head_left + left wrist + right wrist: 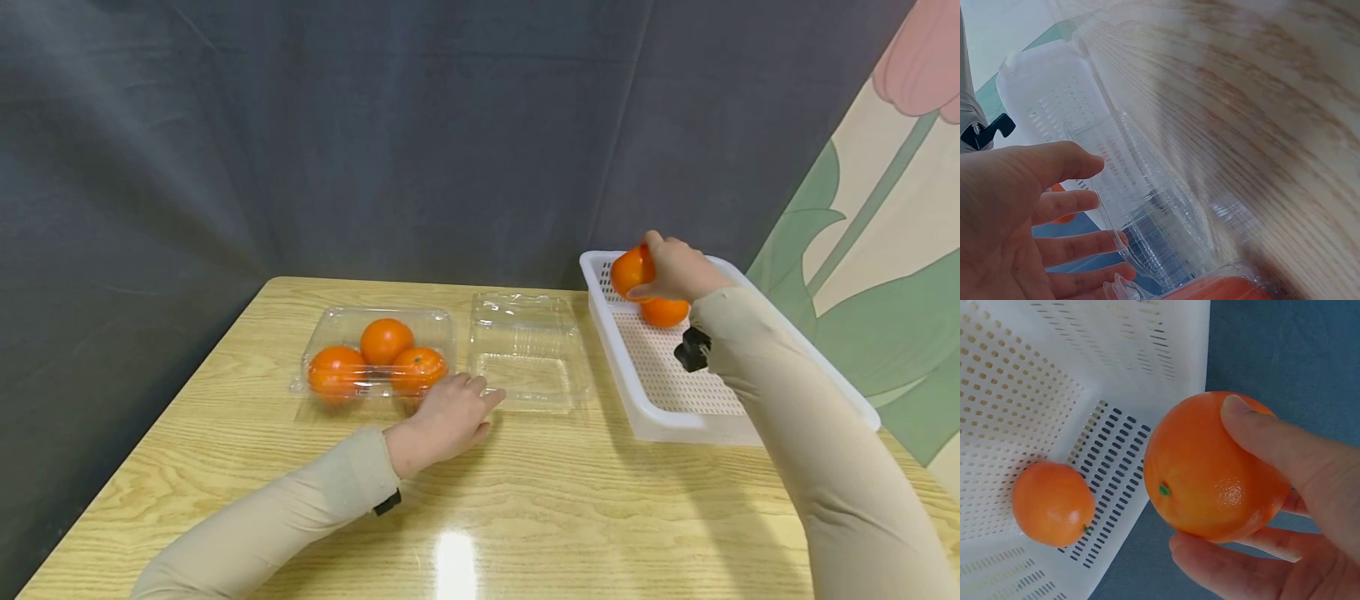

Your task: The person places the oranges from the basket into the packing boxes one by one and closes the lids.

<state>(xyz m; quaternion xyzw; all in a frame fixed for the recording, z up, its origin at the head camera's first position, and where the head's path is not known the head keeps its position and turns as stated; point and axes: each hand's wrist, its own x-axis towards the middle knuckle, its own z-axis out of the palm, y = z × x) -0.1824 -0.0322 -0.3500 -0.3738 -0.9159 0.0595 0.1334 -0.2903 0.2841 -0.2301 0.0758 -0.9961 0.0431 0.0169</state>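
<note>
My right hand (678,268) grips an orange (1210,469) between thumb and fingers, up at the far end of the white basket (637,400). A second orange (1054,505) lies in that basket, beneath the held one in the head view. On the table stands a clear plastic clamshell box (318,329), its lid (525,375) folded out flat to the right. Three oranges (386,342) sit in the box's left half. My left hand (446,421) is at the front edge near the hinge, fingers loosely extended and holding nothing.
The wooden table (540,508) runs along a dark curtain (435,150) at the back. On the right, behind the basket, is a wall panel (885,225) painted with a pink tulip and green leaves. The basket has raised, slotted sides.
</note>
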